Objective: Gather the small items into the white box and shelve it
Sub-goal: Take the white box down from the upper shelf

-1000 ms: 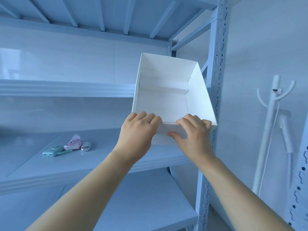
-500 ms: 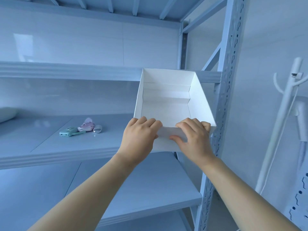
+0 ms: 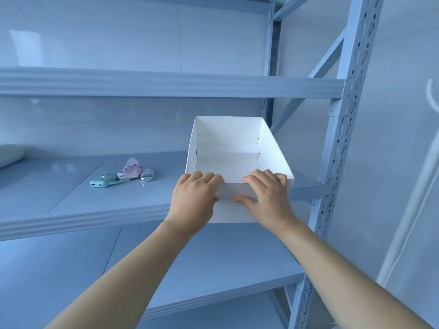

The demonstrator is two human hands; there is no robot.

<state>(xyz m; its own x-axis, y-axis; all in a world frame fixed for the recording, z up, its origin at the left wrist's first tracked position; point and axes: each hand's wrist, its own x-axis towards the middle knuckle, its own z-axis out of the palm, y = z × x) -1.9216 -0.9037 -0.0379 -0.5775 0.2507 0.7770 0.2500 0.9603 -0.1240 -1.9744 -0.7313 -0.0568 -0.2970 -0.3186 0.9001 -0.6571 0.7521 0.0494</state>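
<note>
An open white box (image 3: pixel 228 150) with nothing inside is held at the right end of the middle shelf (image 3: pixel 71 210), its near wall over the shelf's front edge. My left hand (image 3: pixel 193 200) and my right hand (image 3: pixel 266 198) both grip that near wall, fingers hooked over the rim. To the left on the same shelf lie three small items: a mint-green device (image 3: pixel 102 181), a pink packet (image 3: pixel 130 172) and a small silver-white object (image 3: pixel 147 175).
The blue metal rack has a shelf above (image 3: pixel 166 83) and one below (image 3: pixel 213 269). Its perforated right post (image 3: pixel 332 174) stands just right of the box. A pale rounded object (image 3: pixel 9 155) lies far left. A white stand (image 3: pixel 403 210) is at the right wall.
Both hands have brought the box down from in front of the upper shelf to the level of the middle shelf. The view has tilted down and the rack appears larger.
</note>
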